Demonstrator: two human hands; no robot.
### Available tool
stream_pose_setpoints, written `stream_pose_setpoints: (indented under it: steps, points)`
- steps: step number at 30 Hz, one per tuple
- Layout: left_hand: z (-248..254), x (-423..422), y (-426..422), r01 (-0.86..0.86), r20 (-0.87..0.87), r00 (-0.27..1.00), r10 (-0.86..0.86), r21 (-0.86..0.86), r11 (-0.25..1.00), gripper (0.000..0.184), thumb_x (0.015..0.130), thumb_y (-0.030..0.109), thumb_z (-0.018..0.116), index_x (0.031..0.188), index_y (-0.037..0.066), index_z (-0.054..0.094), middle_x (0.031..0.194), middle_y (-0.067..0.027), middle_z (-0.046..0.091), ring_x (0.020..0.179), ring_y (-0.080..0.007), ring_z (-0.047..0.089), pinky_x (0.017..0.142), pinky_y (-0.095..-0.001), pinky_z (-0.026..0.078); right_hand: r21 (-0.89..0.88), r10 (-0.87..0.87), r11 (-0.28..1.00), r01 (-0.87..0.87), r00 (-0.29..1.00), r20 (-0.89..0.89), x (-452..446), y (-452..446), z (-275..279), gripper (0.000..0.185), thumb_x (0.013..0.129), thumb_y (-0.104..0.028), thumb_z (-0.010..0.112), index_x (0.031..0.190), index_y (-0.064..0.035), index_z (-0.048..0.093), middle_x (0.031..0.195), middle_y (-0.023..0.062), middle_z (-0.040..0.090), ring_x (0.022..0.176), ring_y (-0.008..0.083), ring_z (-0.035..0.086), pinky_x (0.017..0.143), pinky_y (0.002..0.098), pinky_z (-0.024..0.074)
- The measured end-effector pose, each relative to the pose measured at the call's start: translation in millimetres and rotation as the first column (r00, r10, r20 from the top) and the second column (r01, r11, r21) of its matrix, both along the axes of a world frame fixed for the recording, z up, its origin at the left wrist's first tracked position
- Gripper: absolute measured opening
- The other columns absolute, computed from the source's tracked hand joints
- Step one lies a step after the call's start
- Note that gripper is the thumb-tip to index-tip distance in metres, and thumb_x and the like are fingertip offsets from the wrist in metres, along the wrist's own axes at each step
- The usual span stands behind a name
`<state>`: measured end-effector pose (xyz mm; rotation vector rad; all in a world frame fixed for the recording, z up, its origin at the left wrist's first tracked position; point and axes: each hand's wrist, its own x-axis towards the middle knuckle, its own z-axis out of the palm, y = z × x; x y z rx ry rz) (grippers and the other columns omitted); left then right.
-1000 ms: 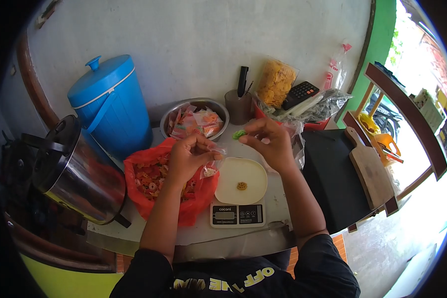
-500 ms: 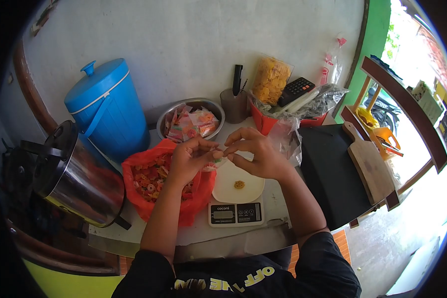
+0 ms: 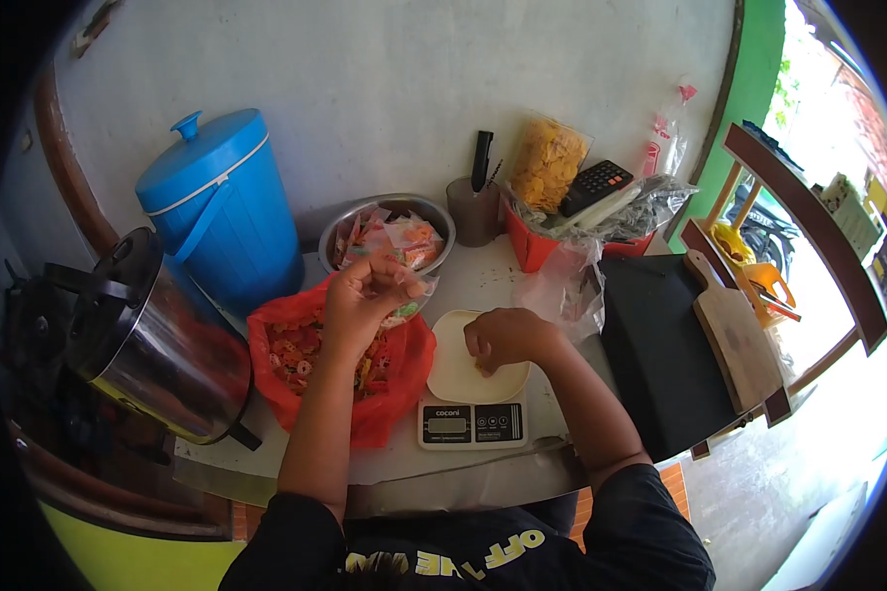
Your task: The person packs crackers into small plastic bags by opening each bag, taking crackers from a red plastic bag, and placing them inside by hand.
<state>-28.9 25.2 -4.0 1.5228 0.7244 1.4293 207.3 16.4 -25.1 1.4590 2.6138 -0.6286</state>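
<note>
My left hand (image 3: 373, 295), raised over the red plastic bag (image 3: 389, 389), pinches a small clear plastic packet (image 3: 409, 307) that has some green and red on it. My right hand (image 3: 508, 340) is down at the cream plate (image 3: 450, 366) of a kitchen scale (image 3: 473, 426). Its fingers are closed at the spot where a small brown snack piece lay, and they hide that piece. Inside the red bag lie many small orange and red packets (image 3: 294, 362). More packets (image 3: 404, 236) fill a metal bowl (image 3: 449, 229) behind it.
A blue cooler jug (image 3: 222, 207) and a steel pot (image 3: 172, 345) stand at left. Behind are a cup with a black marker (image 3: 482, 158) and a red basket (image 3: 532, 246) with chips (image 3: 545, 163) and a calculator (image 3: 596, 187). A cutting board (image 3: 739, 330) rests on a black box (image 3: 650, 345) at right.
My hands have come apart. The right hand has dropped onto the scale plate and covers the brown snack piece, while the left stays up with the clear packet. The view has shifted slightly.
</note>
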Motion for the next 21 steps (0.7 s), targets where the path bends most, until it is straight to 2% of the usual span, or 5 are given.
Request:
stream_pose_setpoints:
  steps: [4, 5, 10, 13, 21]
  points:
    - [-4.6, 4.5, -0.4, 0.043, 0.002, 0.999, -0.043, -0.026, 0.999, 0.023, 0.076, 0.007, 0.082, 0.088, 0.004, 0.062, 0.08, -0.0028, 0.069, 0.074, -0.0077, 0.066, 0.065, -0.0206, 0.051, 0.097, -0.006, 0.995, 0.016, 0.994, -0.11, 5.6, 3.4, -1.9, 0.026, 0.068, -0.018, 0.078, 0.092, -0.0133, 0.068, 0.087, 0.0012, 0.071, 0.085, 0.0189, 0.069, 0.071, 0.0342, 0.0512]
    - [-3.7, 4.9, -1.0, 0.037, -0.042, 0.998, -0.037, -0.009, 0.999, 0.022, 0.077, 0.005, 0.081, 0.088, 0.004, 0.062, 0.081, -0.004, 0.07, 0.075, -0.0086, 0.067, 0.067, -0.0216, 0.052, 0.137, -0.03, 0.987, 0.079, 0.943, -0.33, 7.9, 4.5, 2.6, 0.024, 0.07, -0.015, 0.077, 0.092, -0.0113, 0.069, 0.089, 0.0031, 0.071, 0.085, 0.0186, 0.069, 0.071, 0.0333, 0.052]
    - [-6.9, 10.5, -3.0, 0.032, -0.109, 0.994, -0.03, 0.014, 0.999, 0.025, 0.075, 0.008, 0.083, 0.087, 0.004, 0.062, 0.078, -0.0034, 0.07, 0.072, -0.0076, 0.066, 0.066, -0.0207, 0.052, 0.108, 0.044, 0.95, 0.292, 0.215, -0.976, 1.8, -8.4, 35.6, 0.015, 0.081, -0.001, 0.072, 0.096, -0.0018, 0.069, 0.092, 0.0071, 0.071, 0.083, 0.0132, 0.069, 0.072, 0.0264, 0.0539]
    - [-6.0, 17.1, -7.2, 0.059, -0.096, 0.994, -0.059, 0.001, 0.998, 0.025, 0.075, 0.007, 0.083, 0.088, 0.003, 0.062, 0.077, -0.0038, 0.07, 0.072, -0.0078, 0.067, 0.066, -0.0208, 0.052, 0.104, 0.041, 0.946, 0.308, 0.204, -0.978, -3.4, -23.0, 42.0, 0.019, 0.08, 0.0, 0.075, 0.098, 0.0007, 0.069, 0.091, 0.0061, 0.071, 0.084, 0.0121, 0.068, 0.075, 0.0263, 0.0545]
    - [-7.4, 19.6, -10.5, 0.148, -0.026, 0.988, -0.15, -0.077, 0.986, 0.024, 0.078, 0.007, 0.08, 0.094, 0.002, 0.063, 0.086, -0.0052, 0.07, 0.078, -0.0085, 0.067, 0.07, -0.0215, 0.053, 0.397, 0.217, 0.885, 0.242, 0.54, -0.813, -1.2, -27.7, 50.5, 0.017, 0.08, -0.01, 0.075, 0.096, -0.007, 0.073, 0.091, 0.0076, 0.071, 0.084, 0.0207, 0.067, 0.079, 0.0334, 0.0519]
